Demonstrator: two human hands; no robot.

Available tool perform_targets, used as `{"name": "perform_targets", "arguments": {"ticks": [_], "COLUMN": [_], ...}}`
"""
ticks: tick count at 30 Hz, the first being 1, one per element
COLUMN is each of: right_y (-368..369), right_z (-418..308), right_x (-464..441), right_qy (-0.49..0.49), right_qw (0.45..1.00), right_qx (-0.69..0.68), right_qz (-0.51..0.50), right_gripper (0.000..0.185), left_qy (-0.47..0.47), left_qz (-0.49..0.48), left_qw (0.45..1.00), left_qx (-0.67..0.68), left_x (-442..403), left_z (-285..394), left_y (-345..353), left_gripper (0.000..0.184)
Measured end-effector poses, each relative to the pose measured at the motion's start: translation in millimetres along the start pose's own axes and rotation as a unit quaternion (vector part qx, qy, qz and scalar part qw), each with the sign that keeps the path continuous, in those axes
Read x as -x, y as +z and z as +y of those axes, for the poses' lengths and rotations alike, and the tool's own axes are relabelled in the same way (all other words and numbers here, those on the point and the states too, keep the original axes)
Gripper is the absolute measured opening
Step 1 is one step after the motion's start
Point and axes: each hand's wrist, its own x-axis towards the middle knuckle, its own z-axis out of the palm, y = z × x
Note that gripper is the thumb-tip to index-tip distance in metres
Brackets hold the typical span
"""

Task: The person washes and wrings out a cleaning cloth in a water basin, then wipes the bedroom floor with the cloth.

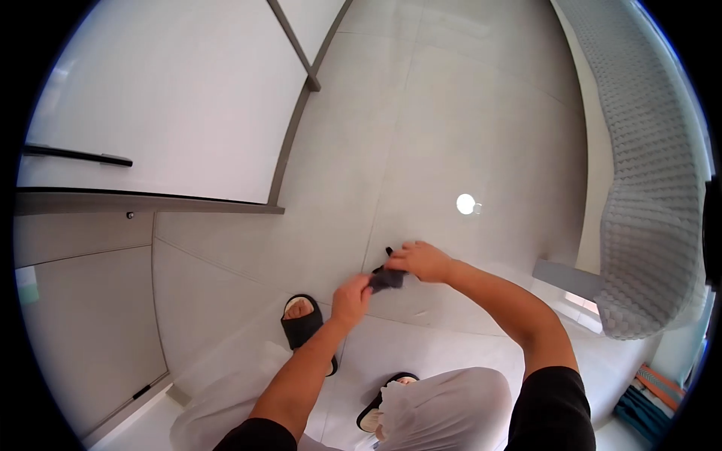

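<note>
Both hands meet at a small dark grey cloth-like item (387, 279) above the tiled floor, near the middle of the view. My left hand (351, 298) pinches its left end. Over its upper right side, my right hand (421, 261) holds it with bent fingers. A black piece (389, 250) sticks up beside the right fingertips; whether it belongs to the item I cannot tell. The exact shape of the item is blurred.
A white cabinet (180, 98) with a black handle (79, 155) stands at the left. Grey textured fabric (647, 173) hangs down at the right. Below are feet in black slippers (302, 328). Folded cloths (647, 410) lie at the lower right.
</note>
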Motion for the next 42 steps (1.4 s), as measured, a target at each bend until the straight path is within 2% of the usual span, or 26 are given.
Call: {"name": "perform_targets", "arguments": {"ticks": [2,3,4,5,8,11,15,21,24,28,31,34,37,40,42], "right_y": [-35.5,-43.7,-48.2,-50.7,-44.7,-42.4,-10.9,36.8,51.3,54.4,44.3,59.6,86.4,123.6,132.4], "right_z": [7.5,20.7,35.0,48.7,72.2,77.2,72.5,7.2,-16.3,-21.1,-12.2,-15.1,-51.4,-93.7,-112.4], "right_x": [-18.9,-33.3,-48.2,-60.6,-68.5,-42.5,23.4,130.2,161.2,182.4,195.3,204.8,201.5,182.4,159.2], "right_qy": [0.043,0.049,0.053,0.096,0.165,0.168,0.165,0.292,0.353,0.354,0.331,0.366,0.468,0.443,0.423], "right_qw": [0.997,0.987,0.968,0.972,0.966,0.962,0.952,0.932,0.91,0.895,0.9,0.886,0.848,0.848,0.848], "right_qx": [0.025,-0.013,-0.053,-0.006,0.069,0.06,0.046,-0.026,-0.037,0.016,0.146,0.032,-0.098,-0.166,-0.183], "right_qz": [0.061,0.152,0.24,0.216,0.188,0.204,0.252,0.214,0.216,0.272,0.243,0.282,0.229,0.24,0.26], "right_gripper": [0.055,0.053,0.051,0.05,0.046,0.045,0.044,0.051,0.054,0.053,0.05,0.049,0.053,0.058,0.059], "left_qy": [-0.001,0.048,0.052,-0.01,0.147,0.107,0.205,0.329,0.338,0.314,0.406,0.366,0.399,0.472,0.456], "left_qz": [0.067,0.127,0.151,0.095,0.108,0.003,-0.023,-0.141,-0.19,-0.172,-0.151,-0.217,-0.26,-0.295,-0.322], "left_qw": [0.998,0.99,0.987,0.994,0.959,0.972,0.964,0.923,0.909,0.924,0.887,0.89,0.868,0.819,0.819], "left_qx": [0.011,0.028,-0.016,-0.043,-0.217,-0.211,-0.166,-0.141,-0.154,-0.136,-0.164,-0.165,-0.138,-0.138,-0.132], "left_x": [-34.9,-56.6,-76.7,-93.8,-129.3,-137.4,-129.6,-100.6,-94.0,-93.0,-100.8,-109.7,-112.1,-113.5,-107.4], "left_z": [-1.0,-3.5,8.8,19.3,12.6,14.4,23.4,44.2,63.1,87.1,88.2,91.6,89.7,79.2,68.3], "left_y": [-7.0,-11.4,-24.1,-34.7,-30.5,-13.7,12.6,56.8,70.9,78.0,94.8,113.5,106.9,94.3,79.4], "left_gripper": [0.032,0.043,0.049,0.056,0.062,0.062,0.056,0.061,0.06,0.045,0.041,0.04,0.038,0.043,0.042]}}
